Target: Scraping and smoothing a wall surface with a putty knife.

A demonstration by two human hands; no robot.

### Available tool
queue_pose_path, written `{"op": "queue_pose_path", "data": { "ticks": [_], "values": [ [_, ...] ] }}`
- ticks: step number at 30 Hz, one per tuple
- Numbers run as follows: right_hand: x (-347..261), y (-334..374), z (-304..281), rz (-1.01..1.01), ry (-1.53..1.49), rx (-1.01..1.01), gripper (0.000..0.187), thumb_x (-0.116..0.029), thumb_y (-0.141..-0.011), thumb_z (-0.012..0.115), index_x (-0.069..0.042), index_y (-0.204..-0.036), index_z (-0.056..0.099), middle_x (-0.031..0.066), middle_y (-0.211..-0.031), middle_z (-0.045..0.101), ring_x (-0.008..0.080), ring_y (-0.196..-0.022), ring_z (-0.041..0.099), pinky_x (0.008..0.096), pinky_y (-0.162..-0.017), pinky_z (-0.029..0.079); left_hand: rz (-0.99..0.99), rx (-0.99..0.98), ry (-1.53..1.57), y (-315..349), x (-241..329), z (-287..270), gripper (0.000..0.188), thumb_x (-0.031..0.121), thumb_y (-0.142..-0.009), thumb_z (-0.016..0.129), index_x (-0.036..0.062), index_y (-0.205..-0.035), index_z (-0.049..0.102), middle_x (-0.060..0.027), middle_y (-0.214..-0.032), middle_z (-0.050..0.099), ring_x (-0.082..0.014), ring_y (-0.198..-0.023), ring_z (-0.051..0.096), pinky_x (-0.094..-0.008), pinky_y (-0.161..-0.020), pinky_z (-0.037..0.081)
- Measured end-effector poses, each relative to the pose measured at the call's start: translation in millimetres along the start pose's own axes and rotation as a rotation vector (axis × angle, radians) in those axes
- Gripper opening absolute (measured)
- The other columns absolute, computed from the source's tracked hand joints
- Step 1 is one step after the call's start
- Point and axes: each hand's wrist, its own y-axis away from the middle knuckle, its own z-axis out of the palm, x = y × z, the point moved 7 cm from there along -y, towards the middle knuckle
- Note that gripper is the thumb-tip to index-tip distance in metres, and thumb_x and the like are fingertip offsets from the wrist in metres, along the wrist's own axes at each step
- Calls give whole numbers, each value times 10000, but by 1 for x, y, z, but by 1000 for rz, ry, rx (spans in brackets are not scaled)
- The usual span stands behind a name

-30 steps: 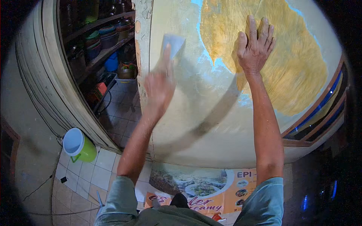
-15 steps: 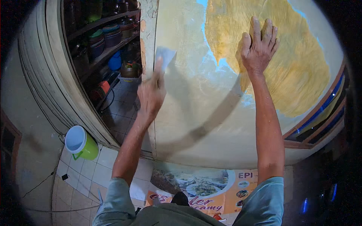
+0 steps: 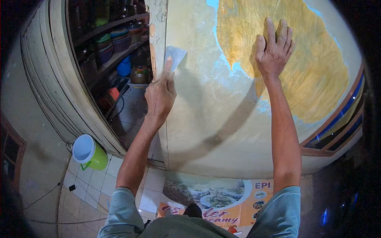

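My left hand [image 3: 160, 97] is closed around a putty knife [image 3: 176, 56], its index finger stretched along the grey metal blade. The blade lies at the wall's left edge, beside the worn door frame [image 3: 158, 23]; the handle is hidden in my fingers. My right hand [image 3: 274, 53] rests flat with fingers spread on the yellow-brown patch [image 3: 313, 79] of the wall. Bright blue paint [image 3: 237, 68] shows along the patch's ragged border. Around it the wall [image 3: 222, 146] is pale beige with whitish smears.
A doorway at left shows shelves [image 3: 115, 57] of pots and tubs. A green bucket [image 3: 97, 156] stands on the tiled floor by the door frame. Below me lies a printed banner [image 3: 234, 216]. At right is a wood-framed window [image 3: 329, 137]; cables [image 3: 43, 107] run down the left wall.
The putty knife, blurred before, is now sharp and sits in nearly the same place at the wall's edge. My right hand stays on the patch. The view has shifted slightly.
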Motion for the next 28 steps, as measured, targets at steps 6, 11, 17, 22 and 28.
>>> {"op": "queue_pose_path", "data": {
  "ticks": [6, 11, 17, 22, 28],
  "values": [
    [-1, 0, -2, -5, 3, -2, 536, -431, -989, 569, -348, -1518, 534, 137, -1610, 422, 408, -1495, 349, 637, -1195, 249, 205, 235, -82, -128, 61, -44, 455, 279, -1046, 569, 253, -1500, 558, -268, -898, 706, -448, -655, 662, -501, -628, 536],
    [-1, 0, 0, 3, 7, -7, 542, -434, -986, 575, -346, -1519, 534, 139, -1610, 421, 407, -1489, 357, 638, -1187, 261, 124, 57, -55, -193, 72, -57, 396, 301, -1039, 532, -48, -1184, 650, -271, -1095, 692, -448, -971, 672, -537, -849, 530],
    [1, -1, -3, -8, 25, -6, 528, -425, -988, 568, -313, -1504, 557, 136, -1605, 430, 408, -1476, 376, 631, -1183, 284, -4, -4, 56, -97, 43, -29, 435, 373, -1062, 489, 255, -1469, 585, -307, -895, 699, -532, -864, 666, -590, -845, 538],
    [-4, -5, -12, 28, 16, -30, 534, -395, -982, 586, -300, -1507, 556, 131, -1631, 398, 399, -1492, 353, 630, -1193, 265, 238, 223, -91, -209, 81, -67, 483, 443, -1033, 532, 208, -1449, 606, -312, -937, 706, -523, -901, 681, -569, -871, 557],
    [-1, -2, -4, 44, 14, -83, 556, -405, -1002, 577, -307, -1545, 511, 143, -1646, 372, 410, -1521, 310, 635, -1211, 233, 76, 172, -47, -284, 101, -90, 478, 364, -999, 626, -56, -1227, 633, -290, -1186, 678, -477, -1128, 646, -551, -968, 503]
  ]
}}
